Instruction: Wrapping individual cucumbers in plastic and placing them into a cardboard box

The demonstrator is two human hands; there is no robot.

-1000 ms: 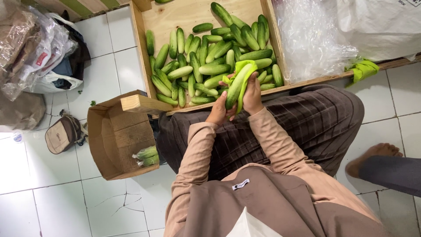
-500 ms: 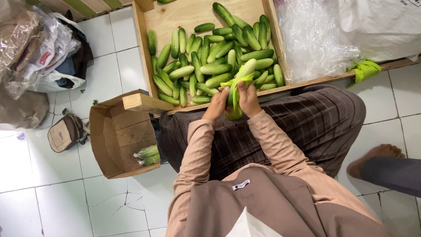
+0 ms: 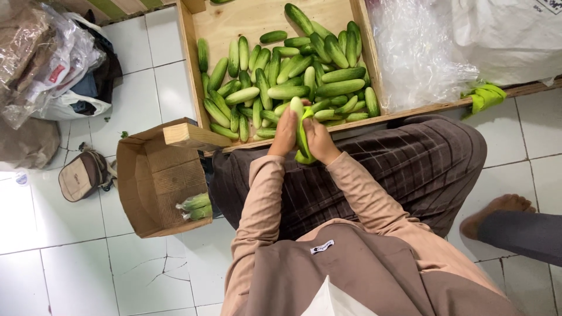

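Both hands have drawn back from over the wooden crate (image 3: 360, 55) to its near edge, and the cucumber (image 3: 297, 108) between them has swung from a slant to nearly upright. The bright green cloth (image 3: 303, 139), which draped its top a moment ago, now sits lower along its side and bunches below the palms, so the pale upper end is bare — it looks like a wiping stroke running down the length. The left hand (image 3: 285, 131) is clasped on the cucumber's left side, fingers pointing toward the crate; the right hand (image 3: 321, 140) presses the cloth against the other side, wrist bent, both forearms meeting in a narrow V over the lap. The cucumber stands just at the crate's front rim, in front of the cucumber pile (image 3: 275, 76). Left of the crate, an open cardboard box (image 3: 155, 181) lies on the tiles with a few wrapped green pieces inside.
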